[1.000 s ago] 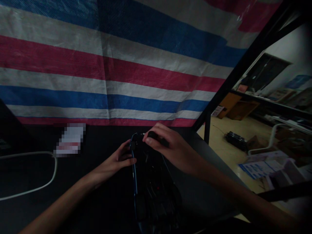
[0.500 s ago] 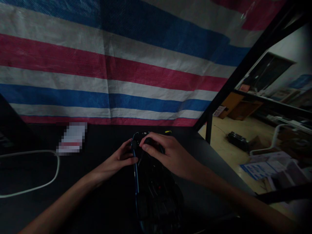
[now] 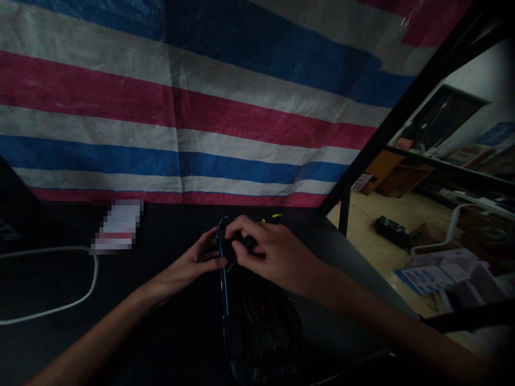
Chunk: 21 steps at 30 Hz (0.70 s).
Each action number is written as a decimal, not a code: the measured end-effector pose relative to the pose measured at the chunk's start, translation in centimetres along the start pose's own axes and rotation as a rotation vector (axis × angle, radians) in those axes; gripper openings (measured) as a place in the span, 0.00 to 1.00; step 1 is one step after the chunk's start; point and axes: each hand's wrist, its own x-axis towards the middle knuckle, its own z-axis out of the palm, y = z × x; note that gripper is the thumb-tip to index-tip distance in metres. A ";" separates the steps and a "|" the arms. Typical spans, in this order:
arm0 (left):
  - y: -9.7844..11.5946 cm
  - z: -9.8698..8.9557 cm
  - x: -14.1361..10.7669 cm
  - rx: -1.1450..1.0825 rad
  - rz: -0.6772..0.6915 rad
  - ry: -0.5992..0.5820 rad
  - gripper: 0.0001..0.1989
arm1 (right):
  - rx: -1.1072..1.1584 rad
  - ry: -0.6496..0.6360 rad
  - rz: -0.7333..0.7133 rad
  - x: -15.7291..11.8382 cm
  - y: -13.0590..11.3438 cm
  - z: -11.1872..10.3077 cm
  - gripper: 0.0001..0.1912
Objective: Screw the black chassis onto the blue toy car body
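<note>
A dark toy car [image 3: 261,335] with a blue rim along its left side lies on the black table, underside up as far as the dim light shows. My left hand [image 3: 201,257] grips its left edge near the far end, thumb on the near side of a wheel and fingers beyond it. My right hand [image 3: 267,249] is bent over the far end of the car, thumb and forefinger curled in around a small black part that the fingers largely hide. A tiny red spot glows on the underside.
Behind the car lies a yellow-and-black item [image 3: 276,218]. At left are a blurred-out pale rectangle [image 3: 118,225] and a white cable [image 3: 94,284]. A striped tarp [image 3: 241,123] hangs along the back; a black frame post [image 3: 344,209] stands at right, with boxes [image 3: 434,271] on the floor beyond.
My right hand has shifted slightly left over the far end of the car, its fingers curling further. My left hand keeps its hold. More of the yellow-and-black item shows.
</note>
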 end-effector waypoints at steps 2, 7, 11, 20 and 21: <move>-0.1 -0.1 -0.1 0.012 -0.011 0.011 0.44 | -0.179 -0.014 -0.006 0.2 -0.2 -0.1 0.11; -0.4 -0.4 -0.3 -0.008 -0.009 -0.006 0.47 | -0.158 -0.054 -0.159 0.6 -0.6 -0.7 0.09; -0.2 -0.2 -0.3 0.034 -0.014 0.006 0.45 | -0.270 -0.039 -0.138 0.7 -0.7 -0.5 0.11; 0.3 0.0 -0.6 0.016 -0.019 0.018 0.45 | -0.258 -0.025 -0.122 0.9 -0.3 -0.1 0.12; 0.3 0.1 -0.6 0.011 -0.019 0.021 0.45 | -0.255 -0.024 -0.119 0.9 -0.2 -0.1 0.12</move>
